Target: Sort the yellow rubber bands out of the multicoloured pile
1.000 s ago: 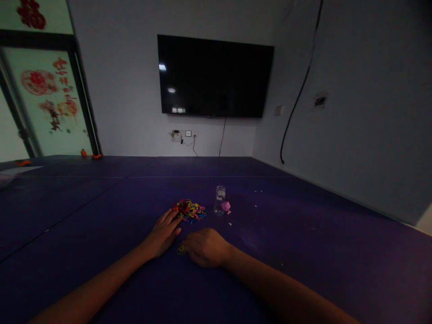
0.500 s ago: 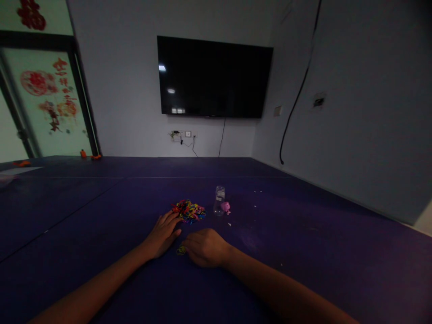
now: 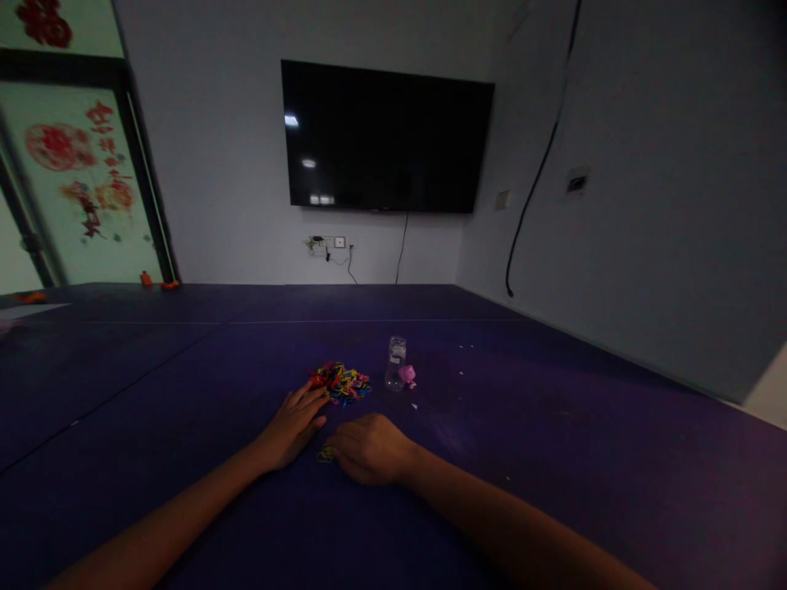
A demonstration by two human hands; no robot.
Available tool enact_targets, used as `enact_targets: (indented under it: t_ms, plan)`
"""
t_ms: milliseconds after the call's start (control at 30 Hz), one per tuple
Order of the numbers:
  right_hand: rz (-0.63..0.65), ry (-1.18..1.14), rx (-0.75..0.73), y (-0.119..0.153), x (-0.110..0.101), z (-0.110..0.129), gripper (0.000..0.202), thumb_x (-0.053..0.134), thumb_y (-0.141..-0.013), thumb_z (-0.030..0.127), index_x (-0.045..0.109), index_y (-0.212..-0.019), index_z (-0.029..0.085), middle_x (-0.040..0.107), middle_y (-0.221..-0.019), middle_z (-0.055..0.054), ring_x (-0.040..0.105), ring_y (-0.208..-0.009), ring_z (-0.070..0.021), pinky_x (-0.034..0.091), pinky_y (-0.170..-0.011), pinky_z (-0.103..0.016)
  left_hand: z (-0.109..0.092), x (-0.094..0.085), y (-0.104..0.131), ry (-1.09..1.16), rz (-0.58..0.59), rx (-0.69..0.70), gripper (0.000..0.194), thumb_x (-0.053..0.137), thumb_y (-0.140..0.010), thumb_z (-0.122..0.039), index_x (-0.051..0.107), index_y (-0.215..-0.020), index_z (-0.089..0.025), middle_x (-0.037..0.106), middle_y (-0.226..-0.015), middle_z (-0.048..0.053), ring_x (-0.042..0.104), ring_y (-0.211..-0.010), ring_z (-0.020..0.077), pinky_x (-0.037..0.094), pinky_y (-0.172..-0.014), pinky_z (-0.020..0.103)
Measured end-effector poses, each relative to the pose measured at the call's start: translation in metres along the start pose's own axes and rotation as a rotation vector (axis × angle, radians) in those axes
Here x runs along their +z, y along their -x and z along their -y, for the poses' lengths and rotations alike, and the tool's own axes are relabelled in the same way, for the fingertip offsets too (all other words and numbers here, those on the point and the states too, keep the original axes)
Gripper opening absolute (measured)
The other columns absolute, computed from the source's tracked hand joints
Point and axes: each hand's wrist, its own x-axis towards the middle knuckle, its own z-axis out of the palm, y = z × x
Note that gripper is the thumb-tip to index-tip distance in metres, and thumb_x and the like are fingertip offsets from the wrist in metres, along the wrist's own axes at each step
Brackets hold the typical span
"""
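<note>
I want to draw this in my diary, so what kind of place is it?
It looks like an indoor room, maybe a living room, though I can't be sure. There's a big TV on the wall and a door with red decorations.

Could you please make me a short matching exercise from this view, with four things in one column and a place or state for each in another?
Things:
1. Television
2. Left hand
3. Bottle
4. Right hand

Places or states:
A. Curled, at the small yellowish pieces
B. Transparent, beside a small pink object
C. Dark-screened, up on the wall
D. Fingers outstretched, at the edge of the multicoloured pile

Right pairs: 1-C, 2-D, 3-B, 4-A.
</note>
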Motion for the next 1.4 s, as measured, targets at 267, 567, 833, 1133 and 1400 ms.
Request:
enact_targets:
  t_ms: [267,567,833,1133,1400]
  plan:
    - [-0.006,-0.006,0.018,0.000,0.000,0.001,0.022,0.036,-0.090,0.023,0.056,-0.092,0.015,0.062,-0.079,-0.006,0.056,-0.066,-0.0147,0.043,-0.060,-0.026,0.007,0.006,-0.001,-0.014,-0.037,0.004,0.049,0.030,-0.093,-0.042,0.036,-0.136,-0.020,0.039,-0.142,0.011,0.024,-0.134,0.0270,0.024,-0.106,0.054]
    - [0.027,0.018,0.136,-0.001,0.000,-0.002,0.021,0.038,-0.091,0.024,0.056,-0.090,0.015,0.062,-0.083,-0.007,0.057,-0.072,-0.0149,0.041,-0.063,-0.025,0.002,0.003,-0.001,0.102,-0.209,0.021,0.049,0.033,-0.091,-0.043,0.042,-0.133,-0.018,0.042,-0.139,0.012,0.032,-0.131,0.0263,0.029,-0.106,0.048]
    - [0.048,0.029,0.167,-0.001,0.000,-0.002,0.020,0.039,-0.091,0.025,0.057,-0.086,0.016,0.062,-0.081,-0.004,0.055,-0.069,-0.0133,0.038,-0.059,-0.024,0.001,-0.017,-0.002,0.570,-0.293,-0.175,0.041,0.036,-0.090,-0.041,0.059,-0.116,-0.021,0.053,-0.130,0.006,0.047,-0.121,0.0203,0.032,-0.106,0.043]
    - [0.044,0.026,0.193,0.000,0.000,-0.001,0.020,0.039,-0.091,0.023,0.056,-0.085,0.016,0.062,-0.081,-0.005,0.056,-0.070,-0.0130,0.038,-0.059,-0.024,-0.001,-0.019,0.002,0.651,-0.329,-0.280,0.040,0.041,-0.088,-0.042,0.062,-0.114,-0.020,0.057,-0.126,0.008,0.053,-0.114,0.0205,0.040,-0.100,0.042]
    - [0.066,0.026,0.211,0.000,-0.001,-0.002,0.021,0.038,-0.091,0.023,0.056,-0.084,0.015,0.062,-0.081,-0.005,0.056,-0.070,-0.0129,0.037,-0.058,-0.023,-0.002,-0.016,-0.003,0.677,-0.327,-0.272,0.040,0.045,-0.085,-0.039,0.059,-0.117,-0.019,0.048,-0.136,0.007,0.043,-0.125,0.0213,0.030,-0.106,0.042]
